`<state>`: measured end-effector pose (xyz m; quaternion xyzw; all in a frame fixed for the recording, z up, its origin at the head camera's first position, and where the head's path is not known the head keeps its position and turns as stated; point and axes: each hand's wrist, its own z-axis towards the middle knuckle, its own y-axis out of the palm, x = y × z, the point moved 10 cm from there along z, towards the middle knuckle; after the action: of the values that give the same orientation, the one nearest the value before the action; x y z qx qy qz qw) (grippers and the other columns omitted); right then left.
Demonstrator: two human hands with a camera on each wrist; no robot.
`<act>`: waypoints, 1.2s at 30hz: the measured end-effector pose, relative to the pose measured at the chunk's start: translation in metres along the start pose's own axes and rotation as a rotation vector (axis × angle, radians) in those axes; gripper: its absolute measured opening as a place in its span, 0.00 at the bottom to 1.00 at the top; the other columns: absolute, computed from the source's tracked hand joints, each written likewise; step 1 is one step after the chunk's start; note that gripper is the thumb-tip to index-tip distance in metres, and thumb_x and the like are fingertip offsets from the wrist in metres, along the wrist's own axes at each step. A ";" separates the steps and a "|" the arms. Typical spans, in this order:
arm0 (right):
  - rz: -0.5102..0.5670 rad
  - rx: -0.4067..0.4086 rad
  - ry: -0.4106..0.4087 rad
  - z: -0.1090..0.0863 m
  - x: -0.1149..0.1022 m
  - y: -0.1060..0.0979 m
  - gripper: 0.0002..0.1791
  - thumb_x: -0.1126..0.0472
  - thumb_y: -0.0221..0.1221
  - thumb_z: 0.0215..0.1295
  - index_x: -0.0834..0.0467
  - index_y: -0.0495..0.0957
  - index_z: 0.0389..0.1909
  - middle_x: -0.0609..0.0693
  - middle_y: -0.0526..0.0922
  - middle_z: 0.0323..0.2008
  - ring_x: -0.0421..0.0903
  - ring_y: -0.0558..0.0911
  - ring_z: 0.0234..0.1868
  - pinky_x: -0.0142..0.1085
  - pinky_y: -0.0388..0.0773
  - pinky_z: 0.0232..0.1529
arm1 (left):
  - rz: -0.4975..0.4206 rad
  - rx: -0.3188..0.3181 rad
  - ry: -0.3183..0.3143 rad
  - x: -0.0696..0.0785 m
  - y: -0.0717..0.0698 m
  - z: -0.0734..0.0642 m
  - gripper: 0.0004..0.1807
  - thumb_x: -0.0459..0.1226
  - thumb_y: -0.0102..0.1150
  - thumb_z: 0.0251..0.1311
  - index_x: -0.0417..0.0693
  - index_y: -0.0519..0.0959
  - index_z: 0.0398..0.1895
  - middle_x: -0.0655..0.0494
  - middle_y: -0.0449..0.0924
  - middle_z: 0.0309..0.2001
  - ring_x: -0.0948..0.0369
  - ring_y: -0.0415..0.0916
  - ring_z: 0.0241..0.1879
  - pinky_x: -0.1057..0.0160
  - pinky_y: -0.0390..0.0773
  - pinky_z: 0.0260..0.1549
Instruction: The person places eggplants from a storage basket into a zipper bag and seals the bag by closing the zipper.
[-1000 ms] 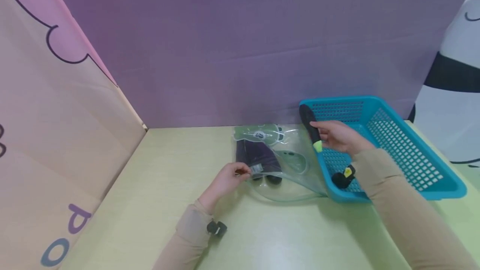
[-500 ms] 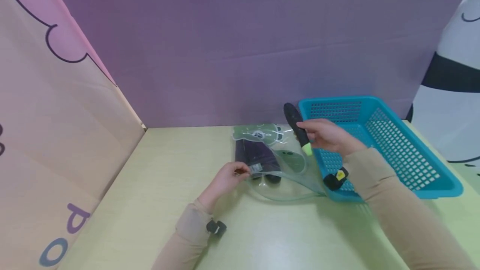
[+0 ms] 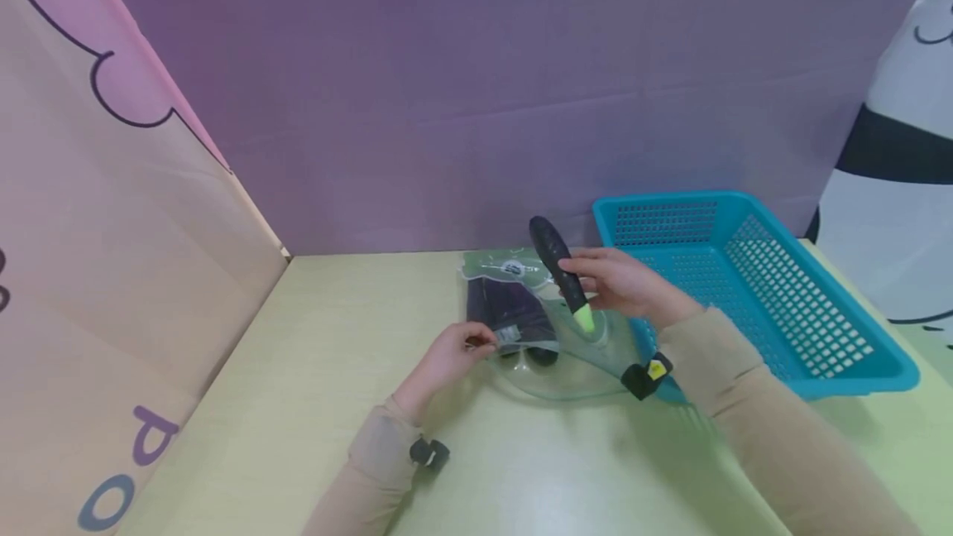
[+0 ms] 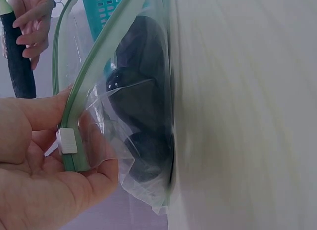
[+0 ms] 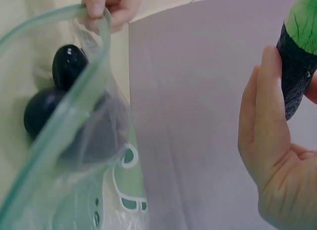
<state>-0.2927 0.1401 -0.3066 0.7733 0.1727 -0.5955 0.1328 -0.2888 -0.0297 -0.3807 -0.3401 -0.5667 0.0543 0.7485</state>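
Observation:
My left hand [image 3: 450, 362] pinches the green zip edge of a clear zip bag [image 4: 84, 86] near its white slider [image 4: 68, 141]. The bag's mouth gapes towards me. Inside lie several dark, smooth, rounded pieces [image 4: 141, 101], purplish black in the head view. Above the bag, my right hand [image 3: 625, 284] holds a long black vegetable-like piece [image 3: 551, 251] with a light green end, thumb on one side and fingers on the other. It tilts, green end down towards the bag's mouth. Its skin looks rough in the right wrist view [image 5: 297, 66].
A blue perforated basket [image 3: 834, 321] stands right of the bag, under my right forearm. The pale table [image 3: 357, 313] meets a purple cloth backdrop [image 3: 417, 147] at the back. A printed cloth [image 3: 149, 271] hangs along the left side.
My right hand has carried the long dark piece left from over the basket's edge to above the bag, slightly lower now. The left hand has stayed at the bag's edge.

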 end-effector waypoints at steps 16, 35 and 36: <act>0.011 0.000 -0.015 0.007 0.023 0.027 0.24 0.62 0.48 0.70 0.76 0.60 0.59 0.48 0.82 0.39 0.44 0.82 0.44 0.45 0.79 0.50 | -0.006 0.004 0.020 0.002 -0.001 -0.001 0.04 0.28 0.57 0.59 0.36 0.80 0.35 0.46 0.82 0.36 0.54 0.79 0.39 0.60 0.79 0.46; 0.056 -0.044 -0.057 0.007 0.041 0.051 0.25 0.63 0.49 0.68 0.76 0.62 0.59 0.53 0.82 0.42 0.43 0.81 0.42 0.46 0.81 0.48 | -0.007 0.019 0.009 0.003 -0.004 -0.001 0.04 0.28 0.56 0.59 0.37 0.80 0.35 0.46 0.82 0.37 0.53 0.79 0.41 0.57 0.79 0.46; 0.064 -0.041 -0.055 0.006 0.043 0.052 0.26 0.62 0.50 0.68 0.76 0.61 0.60 0.53 0.82 0.42 0.43 0.82 0.42 0.45 0.81 0.47 | -0.004 0.022 0.010 0.003 -0.004 -0.001 0.04 0.28 0.56 0.59 0.37 0.80 0.35 0.46 0.83 0.37 0.53 0.79 0.41 0.58 0.79 0.45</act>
<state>-0.2661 0.0950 -0.3501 0.7589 0.1565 -0.6082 0.1722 -0.2883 -0.0318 -0.3758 -0.3309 -0.5631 0.0574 0.7551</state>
